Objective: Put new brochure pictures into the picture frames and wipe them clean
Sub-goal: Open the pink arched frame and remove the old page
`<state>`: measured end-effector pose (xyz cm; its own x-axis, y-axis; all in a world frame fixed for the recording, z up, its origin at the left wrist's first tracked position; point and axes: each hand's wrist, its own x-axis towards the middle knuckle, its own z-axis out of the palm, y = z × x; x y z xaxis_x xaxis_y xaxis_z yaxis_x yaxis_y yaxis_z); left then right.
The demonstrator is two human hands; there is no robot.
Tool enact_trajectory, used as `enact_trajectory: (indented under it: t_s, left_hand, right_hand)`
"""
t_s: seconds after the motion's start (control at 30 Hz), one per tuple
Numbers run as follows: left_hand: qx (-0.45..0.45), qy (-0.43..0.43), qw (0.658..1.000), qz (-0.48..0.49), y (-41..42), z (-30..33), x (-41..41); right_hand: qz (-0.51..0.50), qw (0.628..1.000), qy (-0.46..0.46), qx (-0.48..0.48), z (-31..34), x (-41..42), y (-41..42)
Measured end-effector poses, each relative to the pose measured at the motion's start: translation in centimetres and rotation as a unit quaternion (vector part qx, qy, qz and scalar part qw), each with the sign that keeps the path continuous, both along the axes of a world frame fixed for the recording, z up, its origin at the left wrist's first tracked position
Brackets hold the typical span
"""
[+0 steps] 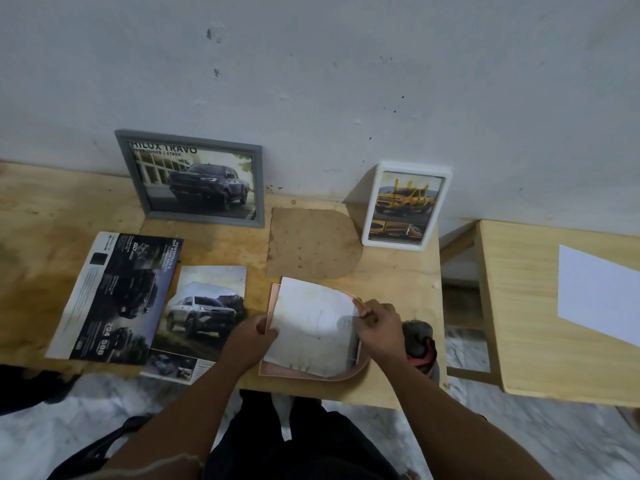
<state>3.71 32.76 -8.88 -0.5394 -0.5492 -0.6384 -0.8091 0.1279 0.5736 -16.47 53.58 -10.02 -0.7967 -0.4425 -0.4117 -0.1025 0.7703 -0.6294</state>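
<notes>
Head view gives us the pale plywood worktop (52,209) set against a grey-white wall, and on it, right under our hands, the thing that matters: a pink frame with one rounded end (313,375), lying flat, its long axis running away from us toward the wall. Over it lies a creased, whitish sheet of paper (311,327), slightly skewed to the frame. Our left hand (258,332) pinches the sheet's left edge; our right hand (379,327) curls round its curling right edge, so both sit equally near, one on each side. Beyond the frame rests a brown fibreboard backing panel with the same rounded end (311,242). Glossy truck brochure pages (117,299) lie flat to the left. Propped on the wall stand a grey rectangular framed truck picture (194,178) and a smaller white framed yellow-truck picture (403,206). A dark cloth bundle (419,337) lies just right of our right hand.
</notes>
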Motion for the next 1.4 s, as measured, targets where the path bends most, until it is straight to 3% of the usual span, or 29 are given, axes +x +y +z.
enact_trajectory:
  t_s: [0.17,0.37,0.6,0.7,0.9,1.17,1.27,1.4]
  left_hand:
    - [-0.010,0.018,1.000,0.000,-0.7,0.6,-0.2]
    - [0.037,0.055,0.995,0.078,-1.5,1.7,0.0]
    - [0.219,0.154,0.946,0.185,-4.0,4.1,2.4]
    - [0.199,0.173,0.935,0.237,-5.8,4.8,4.3]
    - [0.160,0.184,0.876,0.417,-11.0,4.4,11.0]
    - [0.035,0.123,0.885,0.447,-17.3,3.3,20.4]
    - [-0.009,0.133,0.867,0.480,-19.0,2.7,23.1]
    - [-0.034,0.149,0.871,0.467,-20.4,1.7,25.5]
  right_hand:
    - [-0.110,0.986,-0.078,-0.097,1.8,1.0,-1.7]
    - [-0.157,0.971,-0.075,-0.166,4.2,0.0,-3.1]
    - [-0.153,0.965,-0.120,-0.175,6.6,1.7,-7.0]
    - [-0.143,0.965,-0.129,-0.178,7.1,3.6,-9.9]
    - [-0.063,0.956,-0.262,-0.120,8.4,9.9,-15.2]
    - [0.080,0.986,-0.125,-0.079,7.4,18.0,-25.1]
    - [0.089,0.986,-0.123,-0.068,7.0,20.0,-29.8]
    - [0.123,0.985,-0.110,-0.055,3.7,21.2,-35.6]
